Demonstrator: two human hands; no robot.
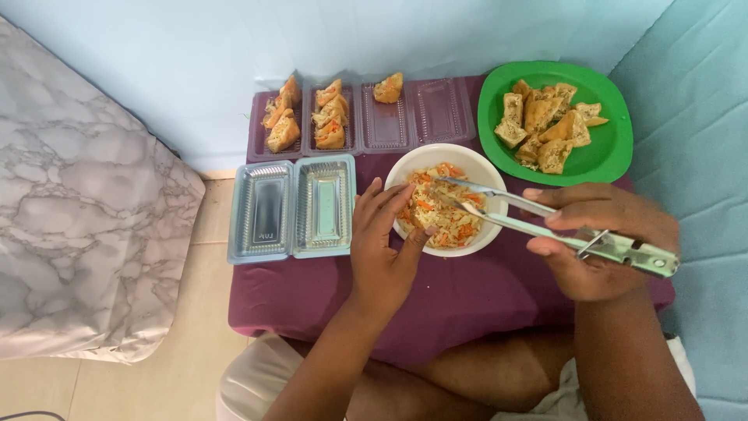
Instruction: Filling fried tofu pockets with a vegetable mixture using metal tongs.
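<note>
My right hand (600,238) grips metal tongs (545,222) whose tips reach into a white bowl (413,160) of shredded vegetable filling (444,214). My left hand (382,245) rests at the bowl's left rim, fingers apart and touching the filling's edge; I cannot tell if it holds a piece. A green plate (615,152) of fried tofu pieces (545,125) sits behind the bowl at the right.
Clear plastic trays (440,109) line the back of the small purple-covered table (467,300); two hold stuffed tofu (308,117), a third holds one piece (388,87). An open clear container (292,206) lies at the left. A marble-patterned surface (78,218) stands to the left.
</note>
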